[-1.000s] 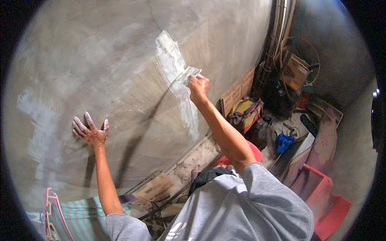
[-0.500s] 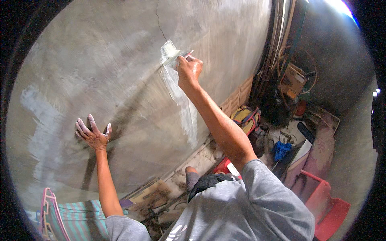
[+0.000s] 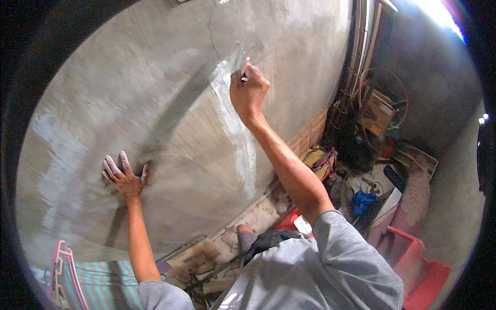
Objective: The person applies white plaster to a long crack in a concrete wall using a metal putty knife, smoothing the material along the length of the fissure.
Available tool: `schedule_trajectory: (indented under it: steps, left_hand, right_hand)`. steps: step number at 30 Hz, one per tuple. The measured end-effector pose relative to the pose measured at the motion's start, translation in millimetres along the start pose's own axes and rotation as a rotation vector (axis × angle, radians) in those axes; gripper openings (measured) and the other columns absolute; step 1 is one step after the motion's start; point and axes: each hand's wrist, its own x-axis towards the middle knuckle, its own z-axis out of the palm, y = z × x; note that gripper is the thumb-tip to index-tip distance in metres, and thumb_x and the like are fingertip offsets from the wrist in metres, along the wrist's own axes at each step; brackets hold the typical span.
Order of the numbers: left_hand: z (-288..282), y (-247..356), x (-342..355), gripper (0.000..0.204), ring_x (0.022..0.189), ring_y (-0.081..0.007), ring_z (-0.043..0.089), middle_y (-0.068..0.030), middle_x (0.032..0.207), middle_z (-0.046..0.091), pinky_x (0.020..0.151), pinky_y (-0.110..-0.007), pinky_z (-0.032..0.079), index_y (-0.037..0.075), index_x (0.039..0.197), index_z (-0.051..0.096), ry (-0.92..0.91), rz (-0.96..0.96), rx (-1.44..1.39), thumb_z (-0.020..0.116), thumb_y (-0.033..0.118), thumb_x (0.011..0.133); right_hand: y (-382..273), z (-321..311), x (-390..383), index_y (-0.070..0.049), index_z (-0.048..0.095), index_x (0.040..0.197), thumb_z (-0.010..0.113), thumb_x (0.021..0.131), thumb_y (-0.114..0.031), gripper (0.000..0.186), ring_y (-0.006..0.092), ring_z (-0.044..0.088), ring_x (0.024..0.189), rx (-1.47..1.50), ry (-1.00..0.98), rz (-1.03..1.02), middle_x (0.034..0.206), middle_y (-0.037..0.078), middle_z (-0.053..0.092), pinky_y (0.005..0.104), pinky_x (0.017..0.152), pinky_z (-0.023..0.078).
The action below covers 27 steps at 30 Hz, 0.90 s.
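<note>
A grey plastered wall [image 3: 170, 93] fills the left and middle, with a thin crack [image 3: 211, 37] running down it to a strip of white putty [image 3: 230, 111]. My right hand [image 3: 250, 92] is closed around a putty knife [image 3: 237, 58], whose blade points up beside the strip's top end. Something red shows at my fingers, and most of the handle is hidden in my grip. I cannot tell whether the blade touches the wall. Lower left, my left hand [image 3: 125, 178] rests on the wall with fingers spread, whitened at the tips, holding nothing.
Pink hangers [image 3: 64, 274] and a striped cloth [image 3: 106, 284] are at lower left. Right of the wall's base lie a yellow bag [image 3: 318, 159], a blue bundle [image 3: 363, 202] and a red plastic object [image 3: 418, 271]. Long poles [image 3: 361, 46] and a cardboard box [image 3: 377, 112] stand in the corner.
The putty knife has turned from lying across the strip's top to pointing upward. The thick white patch there now looks flatter and smaller. My left hand stays on the wall; the view has shifted slightly.
</note>
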Motion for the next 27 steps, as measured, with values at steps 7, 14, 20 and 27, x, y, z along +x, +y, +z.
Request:
schedule_trajectory:
  steps: [7, 14, 20, 27]
  left_hand:
    - [-1, 5, 7, 0.084, 0.133, -0.0430, 0.024, -0.0233, 0.145, 0.024, 0.105, -0.061, 0.019, 0.015, 0.142, 0.034, 0.035, 0.006, -0.012, 0.045, 0.069, 0.079]
    - [-7, -1, 3, 0.082, 0.132, -0.0418, 0.025, -0.0219, 0.143, 0.025, 0.103, -0.060, 0.020, 0.016, 0.142, 0.035, 0.026, 0.002, -0.003, 0.049, 0.065, 0.077]
    - [-1, 3, 4, 0.082, 0.130, -0.0429, 0.028, -0.0227, 0.143, 0.027, 0.102, -0.060, 0.024, 0.014, 0.139, 0.037, 0.063, 0.019, -0.002, 0.051, 0.065, 0.077]
    - [1, 3, 5, 0.081, 0.131, -0.0427, 0.026, -0.0231, 0.144, 0.026, 0.103, -0.060, 0.020, 0.016, 0.140, 0.039, 0.042, 0.011, 0.003, 0.047, 0.067, 0.077]
  right_hand:
    - [30, 45, -70, -0.004, 0.058, 0.104, 0.056, 0.080, -0.005, 0.024, 0.0281, 0.058, 0.084, -0.383, -0.439, -0.364, 0.099, 0.010, 0.052, 0.0401, 0.062, 0.052]
    - [39, -25, -86, -0.001, 0.062, 0.086, 0.058, 0.079, -0.005, 0.009, 0.0198, 0.056, 0.057, 0.026, -0.203, 0.142, 0.073, 0.008, 0.061, 0.0353, 0.054, 0.045]
    - [94, -41, -156, 0.004, 0.064, 0.078, 0.061, 0.076, -0.004, 0.008, 0.0088, 0.052, 0.061, 0.415, -0.026, 1.187, 0.070, 0.001, 0.060, 0.0278, 0.053, 0.042]
    - [114, -12, -198, 0.007, 0.064, 0.088, 0.060, 0.077, -0.002, 0.015, 0.0118, 0.053, 0.058, 0.112, 0.062, 1.305, 0.074, 0.004, 0.061, 0.0311, 0.051, 0.046]
